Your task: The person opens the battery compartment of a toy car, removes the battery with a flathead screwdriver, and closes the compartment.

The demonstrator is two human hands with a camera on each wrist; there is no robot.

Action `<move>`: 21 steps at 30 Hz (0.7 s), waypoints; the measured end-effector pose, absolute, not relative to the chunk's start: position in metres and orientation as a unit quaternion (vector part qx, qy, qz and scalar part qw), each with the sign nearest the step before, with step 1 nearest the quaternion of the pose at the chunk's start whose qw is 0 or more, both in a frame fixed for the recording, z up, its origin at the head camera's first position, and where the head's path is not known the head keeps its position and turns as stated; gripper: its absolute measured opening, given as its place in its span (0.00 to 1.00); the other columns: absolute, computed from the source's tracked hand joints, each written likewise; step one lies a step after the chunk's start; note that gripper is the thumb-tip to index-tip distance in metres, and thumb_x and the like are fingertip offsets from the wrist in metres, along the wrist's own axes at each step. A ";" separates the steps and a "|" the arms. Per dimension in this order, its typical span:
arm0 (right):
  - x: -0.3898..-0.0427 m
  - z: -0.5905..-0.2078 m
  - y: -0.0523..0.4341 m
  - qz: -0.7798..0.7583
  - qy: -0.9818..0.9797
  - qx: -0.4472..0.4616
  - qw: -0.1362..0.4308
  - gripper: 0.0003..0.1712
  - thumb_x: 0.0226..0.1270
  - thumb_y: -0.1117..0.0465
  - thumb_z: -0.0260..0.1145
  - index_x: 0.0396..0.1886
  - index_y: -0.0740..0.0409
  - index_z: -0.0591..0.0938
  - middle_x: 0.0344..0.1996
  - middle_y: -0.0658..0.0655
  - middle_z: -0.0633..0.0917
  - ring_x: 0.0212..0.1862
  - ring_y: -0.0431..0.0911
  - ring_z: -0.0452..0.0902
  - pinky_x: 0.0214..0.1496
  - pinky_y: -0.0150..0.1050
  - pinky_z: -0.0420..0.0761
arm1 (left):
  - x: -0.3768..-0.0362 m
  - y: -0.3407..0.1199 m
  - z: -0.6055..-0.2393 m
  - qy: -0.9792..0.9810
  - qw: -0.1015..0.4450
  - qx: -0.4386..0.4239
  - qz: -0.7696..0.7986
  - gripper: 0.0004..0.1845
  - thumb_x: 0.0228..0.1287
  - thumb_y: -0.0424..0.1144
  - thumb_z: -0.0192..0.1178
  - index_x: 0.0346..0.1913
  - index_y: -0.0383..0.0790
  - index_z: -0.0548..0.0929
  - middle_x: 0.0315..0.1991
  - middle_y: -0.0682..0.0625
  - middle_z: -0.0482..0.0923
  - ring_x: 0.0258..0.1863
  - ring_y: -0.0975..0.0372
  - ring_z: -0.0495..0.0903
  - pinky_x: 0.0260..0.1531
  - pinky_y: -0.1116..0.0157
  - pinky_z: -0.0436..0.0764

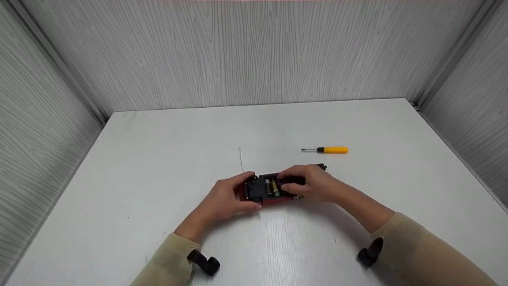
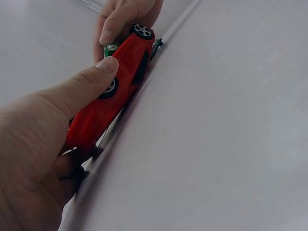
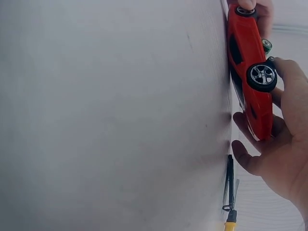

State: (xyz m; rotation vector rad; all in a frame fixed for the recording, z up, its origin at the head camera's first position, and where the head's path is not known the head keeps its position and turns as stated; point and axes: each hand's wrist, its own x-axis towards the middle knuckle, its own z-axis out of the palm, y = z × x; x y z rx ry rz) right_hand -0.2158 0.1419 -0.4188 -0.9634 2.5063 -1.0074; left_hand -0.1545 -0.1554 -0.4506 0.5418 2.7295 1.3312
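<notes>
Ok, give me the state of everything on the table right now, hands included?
red toy car: upside down on the table, battery bay uncovered, both hands on it
batteries: two showing in the bay
screwdriver: lying flat, apart from the car, untouched
left hand: grips one end of the car
right hand: grips the other end, fingertips at the bay

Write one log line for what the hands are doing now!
left hand: grips toy car | right hand: fingers at batteries | screwdriver: on table

Yellow-handled screwdriver (image 1: 326, 149) on the white table (image 1: 158, 159), thin wire (image 1: 241, 159) nearby, grey wood-grain walls (image 1: 254, 51) around.
</notes>
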 end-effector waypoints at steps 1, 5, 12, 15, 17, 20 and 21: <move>-0.216 -0.419 0.142 -0.349 0.864 -0.336 0.136 0.19 0.75 0.50 0.71 0.62 0.45 0.87 0.59 0.49 0.86 0.59 0.48 0.80 0.62 0.49 0.79 | -0.154 -0.155 -0.450 0.885 0.029 0.175 0.431 0.49 0.53 0.54 0.84 0.78 0.47 0.74 0.67 0.52 0.81 0.61 0.60 0.78 0.67 0.55 0.73; -0.217 -0.419 0.144 -0.349 0.858 -0.350 0.135 0.18 0.74 0.51 0.72 0.61 0.45 0.87 0.59 0.48 0.86 0.59 0.47 0.79 0.62 0.50 0.79 | -0.154 -0.156 -0.450 0.885 0.027 0.174 0.431 0.49 0.53 0.54 0.84 0.77 0.46 0.74 0.67 0.52 0.81 0.61 0.59 0.78 0.67 0.53 0.73; -0.216 -0.420 0.146 -0.343 0.857 -0.364 0.126 0.18 0.72 0.51 0.74 0.60 0.41 0.87 0.58 0.44 0.85 0.59 0.45 0.79 0.63 0.48 0.79 | -0.154 -0.156 -0.451 0.884 0.022 0.183 0.431 0.49 0.53 0.56 0.83 0.77 0.45 0.75 0.66 0.51 0.81 0.61 0.58 0.79 0.67 0.52 0.73; -0.216 -0.421 0.146 -0.336 0.860 -0.365 0.121 0.19 0.71 0.52 0.75 0.60 0.40 0.87 0.58 0.43 0.85 0.59 0.44 0.79 0.63 0.47 0.79 | -0.154 -0.156 -0.451 0.884 0.022 0.185 0.429 0.49 0.53 0.56 0.83 0.77 0.45 0.75 0.66 0.51 0.81 0.62 0.58 0.79 0.67 0.52 0.73; -0.216 -0.421 0.147 -0.333 0.862 -0.365 0.119 0.21 0.70 0.52 0.76 0.61 0.41 0.86 0.59 0.43 0.85 0.59 0.44 0.79 0.63 0.48 0.79 | -0.154 -0.156 -0.451 0.885 0.025 0.183 0.427 0.50 0.53 0.56 0.83 0.78 0.46 0.74 0.67 0.52 0.81 0.62 0.59 0.78 0.67 0.53 0.73; -0.216 -0.422 0.147 -0.332 0.863 -0.361 0.119 0.24 0.70 0.51 0.77 0.64 0.41 0.85 0.60 0.44 0.85 0.59 0.45 0.79 0.62 0.48 0.79 | -0.154 -0.156 -0.451 0.886 0.027 0.181 0.425 0.50 0.53 0.56 0.83 0.78 0.46 0.74 0.67 0.52 0.81 0.62 0.59 0.78 0.67 0.53 0.73; -0.216 -0.422 0.147 -0.333 0.864 -0.359 0.120 0.24 0.70 0.51 0.77 0.64 0.41 0.85 0.60 0.44 0.85 0.60 0.45 0.79 0.62 0.48 0.79 | -0.154 -0.156 -0.451 0.887 0.027 0.180 0.424 0.50 0.53 0.56 0.83 0.78 0.47 0.74 0.67 0.52 0.81 0.62 0.59 0.78 0.67 0.53 0.72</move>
